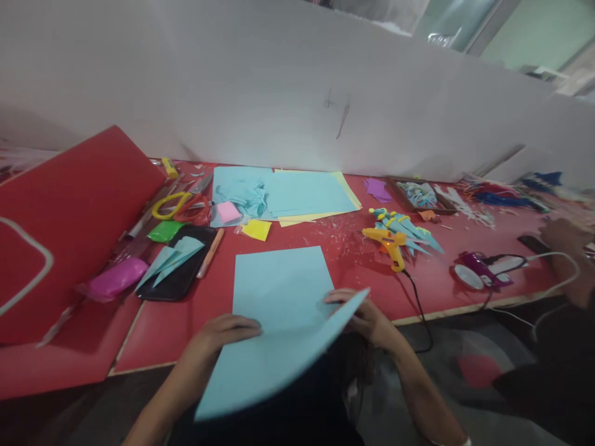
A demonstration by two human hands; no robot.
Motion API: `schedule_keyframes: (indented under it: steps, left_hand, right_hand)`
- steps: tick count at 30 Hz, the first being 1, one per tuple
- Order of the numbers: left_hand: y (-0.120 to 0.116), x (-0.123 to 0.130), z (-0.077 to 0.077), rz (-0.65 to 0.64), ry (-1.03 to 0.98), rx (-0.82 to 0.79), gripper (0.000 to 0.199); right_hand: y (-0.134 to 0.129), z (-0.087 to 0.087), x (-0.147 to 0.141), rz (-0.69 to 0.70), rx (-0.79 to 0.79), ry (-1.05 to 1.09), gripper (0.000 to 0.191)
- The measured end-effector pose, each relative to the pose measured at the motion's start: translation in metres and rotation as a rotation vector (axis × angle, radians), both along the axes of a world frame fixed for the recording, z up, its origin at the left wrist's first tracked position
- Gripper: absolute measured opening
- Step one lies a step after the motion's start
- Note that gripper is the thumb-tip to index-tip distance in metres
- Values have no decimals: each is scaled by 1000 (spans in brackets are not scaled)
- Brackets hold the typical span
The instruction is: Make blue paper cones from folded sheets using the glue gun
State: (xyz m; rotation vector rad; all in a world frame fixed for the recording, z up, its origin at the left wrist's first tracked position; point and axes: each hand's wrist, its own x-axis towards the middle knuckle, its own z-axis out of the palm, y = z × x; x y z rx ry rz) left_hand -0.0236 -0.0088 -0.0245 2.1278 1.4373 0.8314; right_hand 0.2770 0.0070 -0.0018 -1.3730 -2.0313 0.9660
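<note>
A large light blue sheet of paper [283,297] lies partly on the red table, its near part hanging past the front edge and its right near corner bent up. My left hand [232,331] rests at the sheet's left side, fingers over the paper and pressed together. At the right side my right hand [360,313] has the sheet between its fingers, the raised corner partly covering them. Beyond the sheet, a yellow packet [257,230] and more blue sheets [311,193] lie on the table.
On the left are a red board [69,235], yellow-handled scissors [171,205], a black tray [186,272] and a pink packet [118,280]. A yellow glue gun [393,244] with a cord, a purple device [488,271] and another person's arm [567,260] are at the right.
</note>
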Motion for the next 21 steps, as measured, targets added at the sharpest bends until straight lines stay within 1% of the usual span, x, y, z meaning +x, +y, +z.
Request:
schedule_keyframes:
  steps: [1, 2, 4, 7, 9, 11, 13, 15, 18, 21]
  left_hand:
    - [2, -4, 3, -62, -25, -33, 39]
    - [5, -8, 6, -76, -7, -90, 34]
    - [11, -12, 10, -27, 7, -130, 37]
    - [15, -6, 14, 95, 55, -81, 40]
    - [14, 3, 14, 215, 147, -46, 41]
    - [10, 11, 14, 322, 259, -15, 39]
    - [6, 17, 14, 387, 355, 12, 34]
    - [3, 18, 15, 433, 416, 29, 32]
    - [3, 16, 17, 471, 438, 34, 35]
    - [8, 14, 16, 439, 447, 14, 41]
  right_hand:
    - [0, 1, -3, -76, -15, -8, 36]
    - [0, 2, -5, -140, -28, -20, 38]
    - [1, 2, -11, -224, -31, -35, 40]
    - [5, -3, -20, -312, 27, -88, 38]
    - [7, -9, -27, -408, 111, -209, 38]
    - [9, -14, -35, -491, 229, -352, 37]
    - [10, -19, -40, -521, 340, -452, 36]
    - [10, -21, -43, -511, 399, -504, 35]
    - [11, -21, -42, -487, 397, -539, 36]
    - [12, -20, -41, -485, 355, -565, 36]
